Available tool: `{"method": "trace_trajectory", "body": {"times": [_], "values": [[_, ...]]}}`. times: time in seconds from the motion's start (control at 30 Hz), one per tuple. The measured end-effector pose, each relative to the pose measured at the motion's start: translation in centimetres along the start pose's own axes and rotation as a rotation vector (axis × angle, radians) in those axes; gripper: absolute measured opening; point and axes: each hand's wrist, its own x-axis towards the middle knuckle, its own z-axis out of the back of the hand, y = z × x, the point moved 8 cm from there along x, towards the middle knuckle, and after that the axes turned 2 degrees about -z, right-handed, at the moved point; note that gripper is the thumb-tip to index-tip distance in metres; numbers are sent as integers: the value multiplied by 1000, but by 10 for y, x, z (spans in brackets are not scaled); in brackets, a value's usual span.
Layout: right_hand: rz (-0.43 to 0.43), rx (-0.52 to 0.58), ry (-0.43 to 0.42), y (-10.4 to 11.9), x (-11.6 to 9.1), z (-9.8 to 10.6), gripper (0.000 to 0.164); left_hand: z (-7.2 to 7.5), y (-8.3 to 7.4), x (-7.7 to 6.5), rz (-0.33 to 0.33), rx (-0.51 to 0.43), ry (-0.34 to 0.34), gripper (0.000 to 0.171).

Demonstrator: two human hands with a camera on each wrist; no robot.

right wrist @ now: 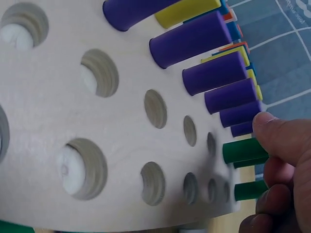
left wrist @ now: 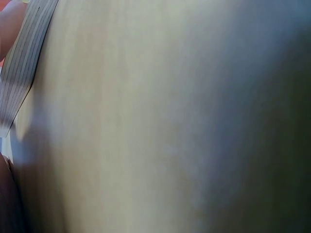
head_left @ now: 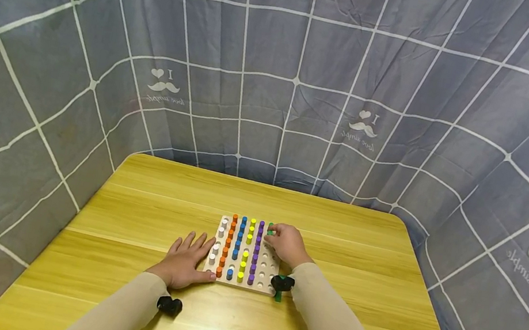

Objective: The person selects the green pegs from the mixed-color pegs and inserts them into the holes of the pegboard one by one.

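Note:
A pale wooden pegboard (head_left: 266,288) lies on the table with columns of colored pegs standing in its holes. My left hand (head_left: 183,262) is spread flat at the board's left side, its thumb by the near left corner. At the far right of the board, my right hand (head_left: 287,242) pinches a green peg (right wrist: 245,150) between thumb and fingers. The peg's lower end is at the board; how deep it sits I cannot tell. Beside it stands another green peg (right wrist: 250,190). A purple column (right wrist: 214,73) runs alongside. In the left wrist view only the board's layered edge (left wrist: 29,63) shows clearly.
White (head_left: 212,257), orange (head_left: 228,243), blue (head_left: 237,245) and yellow pegs (head_left: 245,256) fill other columns, with a few gaps. Under my right wrist a green piece (head_left: 278,296) lies on the table (head_left: 161,188). A grey checked curtain (head_left: 264,101) surrounds the far sides.

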Motion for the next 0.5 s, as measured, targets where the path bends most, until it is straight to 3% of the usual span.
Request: {"method": "trace_trajectory", "body": {"times": [0.3,0.5], "values": [[59,-4,1,7,-11,17,38,-5,6,3,17,12,12,105],[27,-19,-5,-1,-20,37,39,4,-3,-1,27,38,49,102]]}}
